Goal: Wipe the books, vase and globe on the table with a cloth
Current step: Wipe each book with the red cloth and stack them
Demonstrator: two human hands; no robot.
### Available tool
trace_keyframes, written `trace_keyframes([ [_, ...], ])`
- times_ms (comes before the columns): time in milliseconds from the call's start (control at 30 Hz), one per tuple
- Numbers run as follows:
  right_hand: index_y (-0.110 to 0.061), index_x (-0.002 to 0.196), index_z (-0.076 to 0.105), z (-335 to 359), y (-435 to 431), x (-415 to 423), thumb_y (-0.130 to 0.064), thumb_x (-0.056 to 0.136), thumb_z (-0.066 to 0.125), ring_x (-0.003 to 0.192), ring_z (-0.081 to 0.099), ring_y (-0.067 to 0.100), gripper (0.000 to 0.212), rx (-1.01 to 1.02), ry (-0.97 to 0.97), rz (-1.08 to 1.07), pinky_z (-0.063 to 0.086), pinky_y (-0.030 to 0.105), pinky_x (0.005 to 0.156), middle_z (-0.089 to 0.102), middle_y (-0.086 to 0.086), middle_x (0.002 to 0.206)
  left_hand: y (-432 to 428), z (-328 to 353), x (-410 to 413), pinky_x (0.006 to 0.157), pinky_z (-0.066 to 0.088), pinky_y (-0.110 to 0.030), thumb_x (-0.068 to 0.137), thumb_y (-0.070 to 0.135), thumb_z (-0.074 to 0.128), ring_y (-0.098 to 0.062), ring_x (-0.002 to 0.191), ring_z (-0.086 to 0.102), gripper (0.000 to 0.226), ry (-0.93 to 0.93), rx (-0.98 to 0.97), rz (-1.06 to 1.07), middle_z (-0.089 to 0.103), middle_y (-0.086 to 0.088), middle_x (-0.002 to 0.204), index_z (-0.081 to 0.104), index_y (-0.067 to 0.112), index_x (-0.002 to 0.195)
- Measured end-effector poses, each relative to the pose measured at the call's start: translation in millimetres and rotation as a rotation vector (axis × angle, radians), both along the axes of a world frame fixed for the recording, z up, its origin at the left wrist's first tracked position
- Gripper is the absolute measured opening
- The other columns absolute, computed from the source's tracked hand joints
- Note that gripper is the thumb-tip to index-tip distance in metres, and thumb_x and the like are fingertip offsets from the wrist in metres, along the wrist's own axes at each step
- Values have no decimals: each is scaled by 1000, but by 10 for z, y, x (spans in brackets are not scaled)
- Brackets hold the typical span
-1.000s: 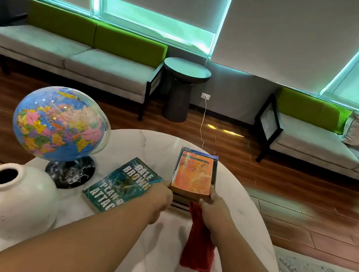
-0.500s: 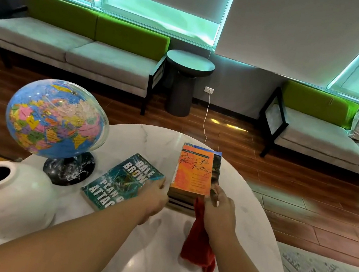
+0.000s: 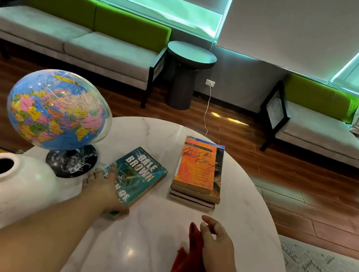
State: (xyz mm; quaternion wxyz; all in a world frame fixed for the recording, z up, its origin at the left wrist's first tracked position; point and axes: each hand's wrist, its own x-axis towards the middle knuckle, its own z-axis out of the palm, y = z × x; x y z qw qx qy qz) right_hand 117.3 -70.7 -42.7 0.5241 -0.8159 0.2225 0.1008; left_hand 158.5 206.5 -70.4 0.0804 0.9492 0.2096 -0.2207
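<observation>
Left hand point(image 3: 107, 191) apparently grips teal book point(image 3: 141, 172) at near corner; right hand point(image 3: 216, 245) pinches red cloth point(image 3: 187, 262) over tabletop point(image 3: 137, 244), apart from book stack point(image 3: 198, 179).

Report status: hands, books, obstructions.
Left hand grips teal paperback book. Right hand holds red cloth. Orange-covered book stack clear of both hands. Nothing blocking.
</observation>
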Motion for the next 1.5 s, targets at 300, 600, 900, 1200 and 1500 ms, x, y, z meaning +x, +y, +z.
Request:
trace_keyframes([
  [300,-32,87,69,58,16,-173,-50,83,66,88,66,36,18,246,198,-47,57,51,77,68,10,97,-281,-122,-699,117,17,-44,44,76,67,-35,140,15,147,-46,-5,19,7,-18,153,-12,10,150],
  [600,-24,93,65,175,126,-377,-10,82,64,90,67,43,17,282,279,117,53,60,77,67,21,95,-226,-100,-1394,119,-3,-47,55,77,64,-29,147,-7,142,3,-34,-305,-14,-10,159,-20,12,150],
  [900,-28,109,67,-66,169,-709,-20,90,58,88,49,4,22,-486,-157,587,32,9,80,49,-11,100,-56,-23,-1628,118,-8,-50,52,82,66,-21,146,-20,149,59,-98,-445,-30,-1,155,-37,15,138],
  [1200,-22,126,61,-157,180,-772,-24,100,44,80,50,-2,31,-574,-208,700,35,-2,83,39,-22,94,-91,5,-1651,120,0,-41,54,72,74,-20,148,-11,147,16,-117,-378,-20,-4,159,-19,10,150],
  [1500,-18,123,62,-132,239,-657,-23,100,44,71,49,-5,29,-577,-185,743,32,-6,69,39,-20,90,-118,51,-1642,120,6,-43,54,69,77,-20,148,-8,147,26,-100,-371,-17,-3,160,-17,10,151],
])
